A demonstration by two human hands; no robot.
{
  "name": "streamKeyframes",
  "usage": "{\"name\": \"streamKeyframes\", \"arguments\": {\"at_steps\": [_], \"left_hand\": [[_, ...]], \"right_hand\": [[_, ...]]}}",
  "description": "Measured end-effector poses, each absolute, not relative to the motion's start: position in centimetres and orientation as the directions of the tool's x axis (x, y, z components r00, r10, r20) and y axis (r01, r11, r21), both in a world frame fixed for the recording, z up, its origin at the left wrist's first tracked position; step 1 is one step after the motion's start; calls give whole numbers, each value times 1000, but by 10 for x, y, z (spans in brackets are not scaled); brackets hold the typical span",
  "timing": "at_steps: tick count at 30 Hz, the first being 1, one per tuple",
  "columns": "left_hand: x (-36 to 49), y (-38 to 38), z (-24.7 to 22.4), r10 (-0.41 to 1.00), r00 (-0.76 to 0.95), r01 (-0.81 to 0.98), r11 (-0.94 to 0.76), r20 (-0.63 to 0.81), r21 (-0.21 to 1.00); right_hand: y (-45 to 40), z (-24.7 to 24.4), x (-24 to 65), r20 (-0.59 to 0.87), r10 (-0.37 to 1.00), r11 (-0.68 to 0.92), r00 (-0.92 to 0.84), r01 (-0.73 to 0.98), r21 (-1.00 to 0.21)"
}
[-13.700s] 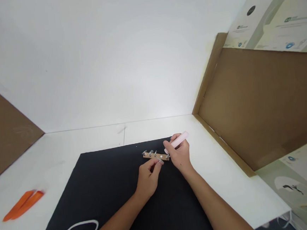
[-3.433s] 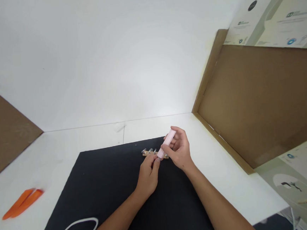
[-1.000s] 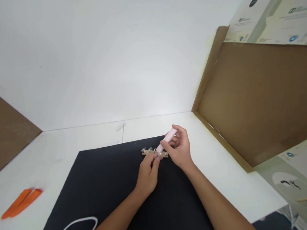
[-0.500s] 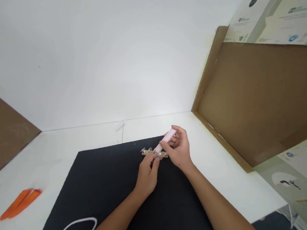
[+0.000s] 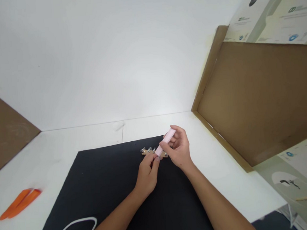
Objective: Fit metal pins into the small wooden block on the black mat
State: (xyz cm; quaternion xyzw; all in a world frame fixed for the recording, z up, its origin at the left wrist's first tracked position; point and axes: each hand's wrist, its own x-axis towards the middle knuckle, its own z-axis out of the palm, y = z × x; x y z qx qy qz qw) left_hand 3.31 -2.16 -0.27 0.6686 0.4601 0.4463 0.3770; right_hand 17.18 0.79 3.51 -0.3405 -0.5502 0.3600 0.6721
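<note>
Between the thumb and fingers of my right hand (image 5: pixel 179 147) is a flat, pale pink bar (image 5: pixel 166 142), tilted with its far end up to the right. Its lower end meets or lies just above a small piece at my left fingertips; actual contact is unclear. My left hand (image 5: pixel 148 175) is closed in a pinch at a small light-brown strip (image 5: pixel 164 154), which looks wooden. Several shiny, clear or metallic pieces (image 5: pixel 149 150) stand up along the strip. My left fingers and the bar hide its middle.
Under my hands lies a black mat (image 5: pixel 103 182) on a white table (image 5: pixel 222 180). A white cable (image 5: pixel 71 223) loops at the lower left. Orange strips (image 5: pixel 20 203) lie at the far left. Brown boards (image 5: pixel 263 95) stand at the sides, a white wall (image 5: pixel 112 61) behind.
The pink bar has slid slightly down and left, so its lower end covers the small piece at my left fingertips. My left hand has barely moved.
</note>
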Motion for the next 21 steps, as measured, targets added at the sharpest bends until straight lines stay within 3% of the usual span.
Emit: {"name": "streamKeyframes", "arguments": {"at_steps": [21], "left_hand": [[35,-23,0,949,184,294,-300,254,908]], "right_hand": [[8,35,172,508,848,520,154,-52,-853]]}}
